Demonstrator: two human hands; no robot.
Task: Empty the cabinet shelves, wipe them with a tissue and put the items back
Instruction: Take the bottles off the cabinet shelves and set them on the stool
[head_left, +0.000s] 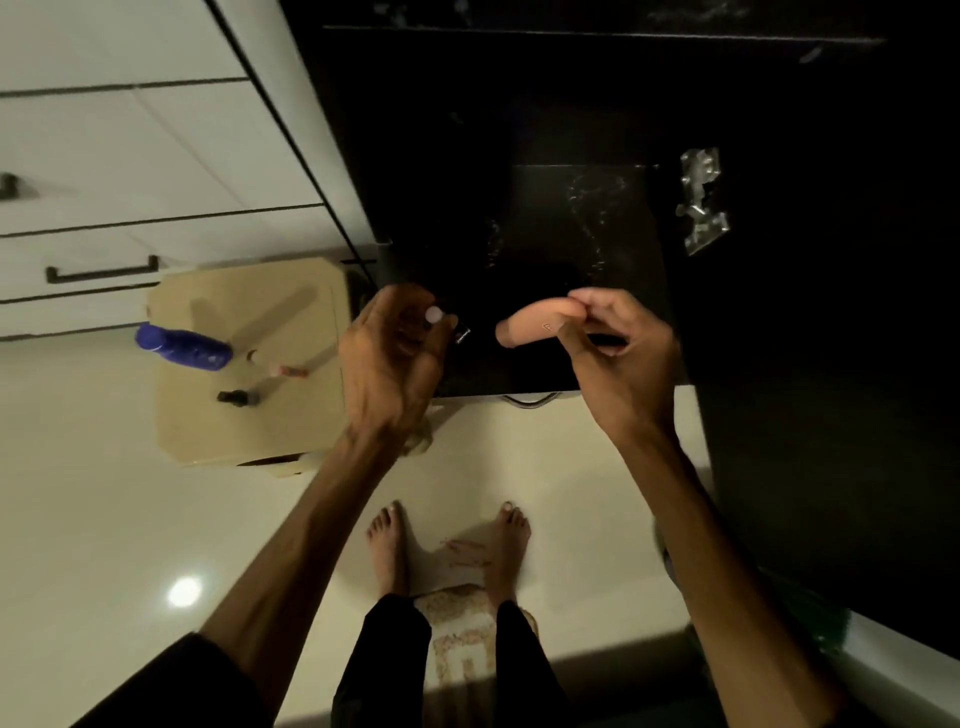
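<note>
Head view looks straight down at a person standing barefoot on a pale glossy floor (104, 493). Their right hand (618, 353) pinches a peach-coloured curved tube (535, 322) at its end between thumb and fingers (587, 301), holding it over a black shelf surface (571, 234). At nine o'clock from it, apart from the tube, the left hand (395, 358) has its fingers curled round a small dark item with a pale round cap (434, 314); what the item is cannot be told. At ten o'clock from the feet stands a beige stool (291, 415) carrying a blue bottle (182, 347) lying on its side, a small dark bottle (238, 397) and a slim pinkish tube (280, 370). Crumpled clear plastic (701, 200) lies on the dark surface at one o'clock from the right hand. White drawers (104, 182) fill the upper left.
</note>
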